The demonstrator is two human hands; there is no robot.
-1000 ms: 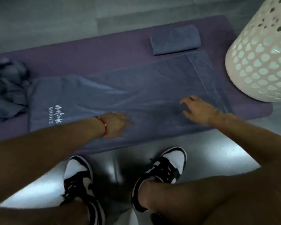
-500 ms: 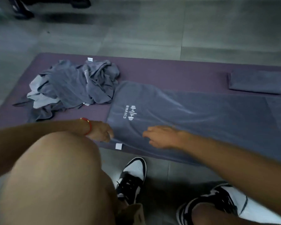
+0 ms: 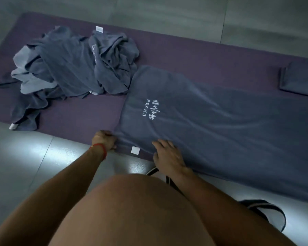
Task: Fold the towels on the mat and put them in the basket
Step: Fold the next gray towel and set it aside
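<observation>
A long grey-blue towel with a white logo lies spread flat along the purple mat. My left hand grips its near left corner, fingers curled round the edge, beside a white tag. My right hand rests flat on the towel's near edge, fingers spread. A pile of crumpled grey towels sits on the mat's left end. A folded towel lies at the far right edge. The basket is out of view.
Grey tiled floor surrounds the mat, with bright reflections near its front edge. My bare knee fills the lower middle, and a black-and-white shoe shows at lower right.
The view has swung left along the mat, so the basket dropped out of sight. Both hands slid to the towel's left end; my left hand now grips the corner.
</observation>
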